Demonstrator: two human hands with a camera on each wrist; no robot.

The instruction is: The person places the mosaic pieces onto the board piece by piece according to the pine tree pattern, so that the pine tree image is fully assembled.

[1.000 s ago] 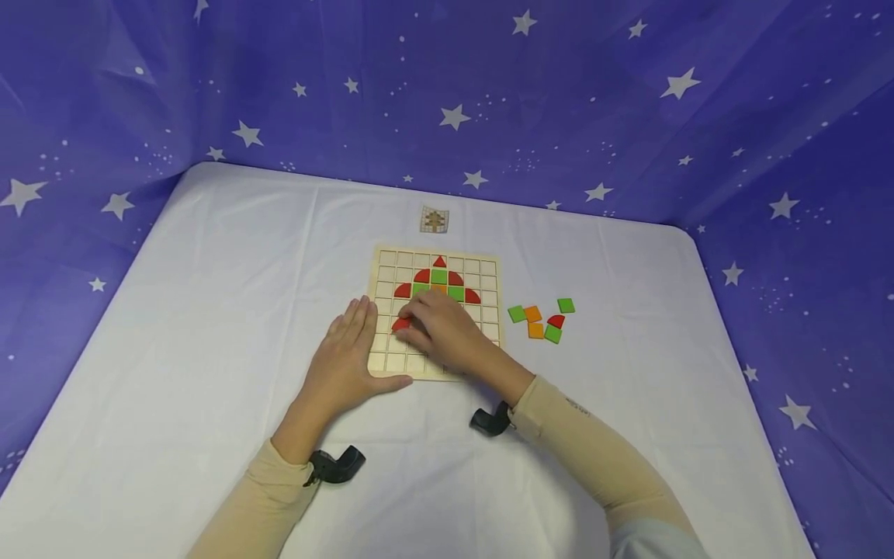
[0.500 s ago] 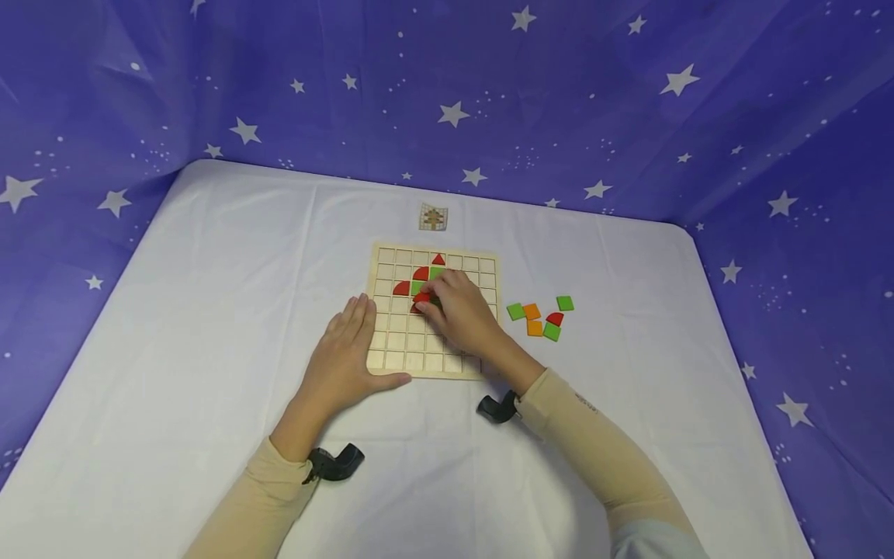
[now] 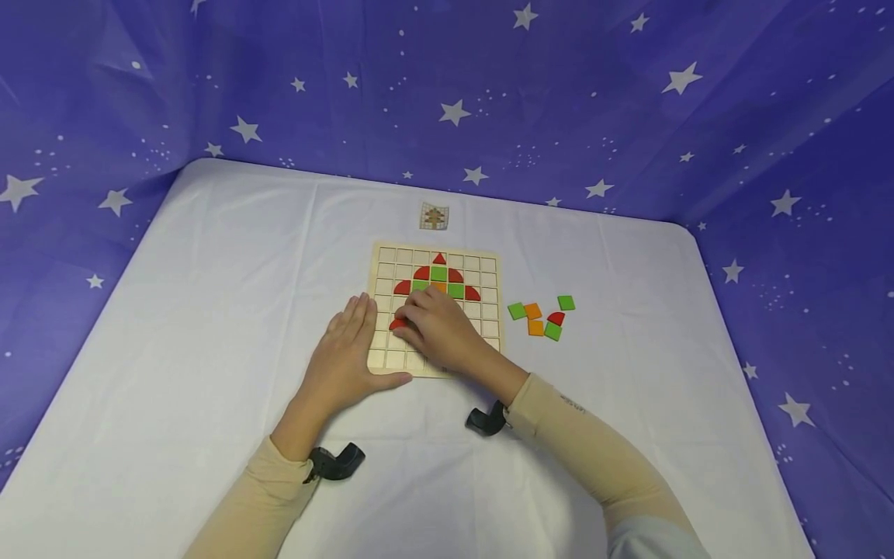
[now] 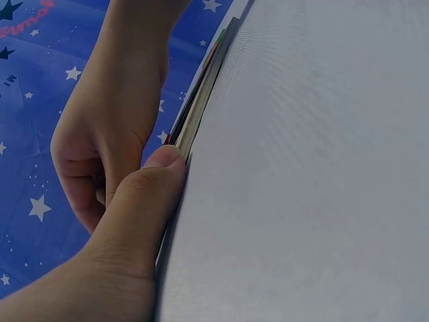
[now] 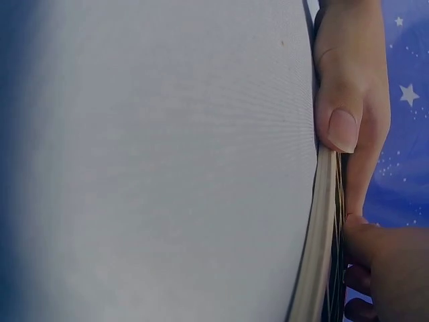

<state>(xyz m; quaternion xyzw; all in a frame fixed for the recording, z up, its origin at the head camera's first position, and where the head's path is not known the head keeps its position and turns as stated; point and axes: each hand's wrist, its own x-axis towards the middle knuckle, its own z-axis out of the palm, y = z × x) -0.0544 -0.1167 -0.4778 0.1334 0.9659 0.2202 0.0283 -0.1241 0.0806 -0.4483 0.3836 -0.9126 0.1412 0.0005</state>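
While the left hand (image 3: 340,353) is bracing the board (image 3: 395,359): the grip of the right hand (image 3: 441,328) is pinching a red piece (image 3: 396,324).
Left fingers: lying straight along the board's left edge.
Red piece: sitting over the grid's left side, probably being seated.
Loose pieces (image 3: 535,328): lying right of the board on the tabletop (image 3: 628,388); the next move is likely calling for squaring the red one.

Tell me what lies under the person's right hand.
The right hand covers part of the wooden grid board. A red piece shows at its edge, and an orange piece is partly hidden. Whatever else sits beneath it is covered and cannot be seen.
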